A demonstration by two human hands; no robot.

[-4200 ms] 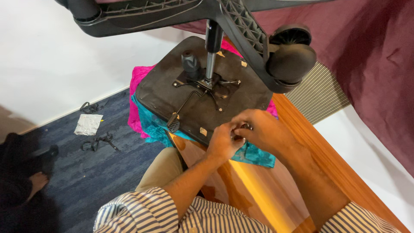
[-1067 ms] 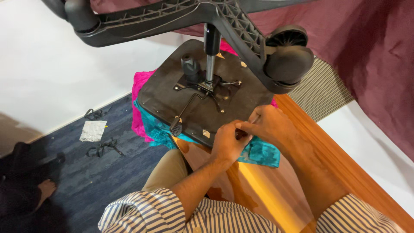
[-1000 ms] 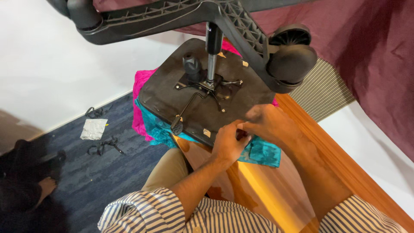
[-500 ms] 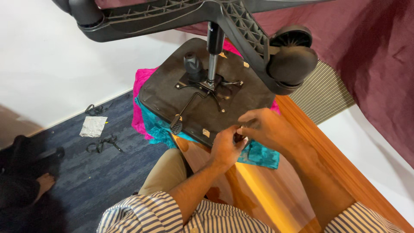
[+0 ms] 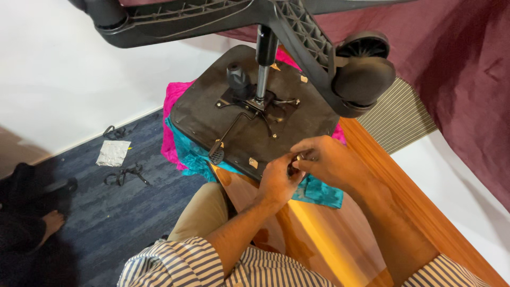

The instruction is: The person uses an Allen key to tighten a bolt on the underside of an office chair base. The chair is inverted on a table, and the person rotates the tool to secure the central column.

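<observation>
Upturned office chair seat point(image 5: 249, 133) lying on teal cloth point(image 5: 319, 191) over wooden table point(image 5: 425, 223); wheeled base point(image 5: 297, 32) overhead at 12 o'clock. Left hand point(image 5: 276, 180) and right hand point(image 5: 326, 159) meeting at seat's near edge, 5 o'clock from the centre post point(image 5: 264, 64). Both pinched together on a small dark part point(image 5: 292, 166); kind too small to tell. Risks, judged: part slipping from fingertips, dropping to blue carpet point(image 5: 106, 212) among loose bits at 9 o'clock. Seat sliding on loose cloth under pressure. Caster wheel point(image 5: 364, 69) hanging close above knuckles.
</observation>
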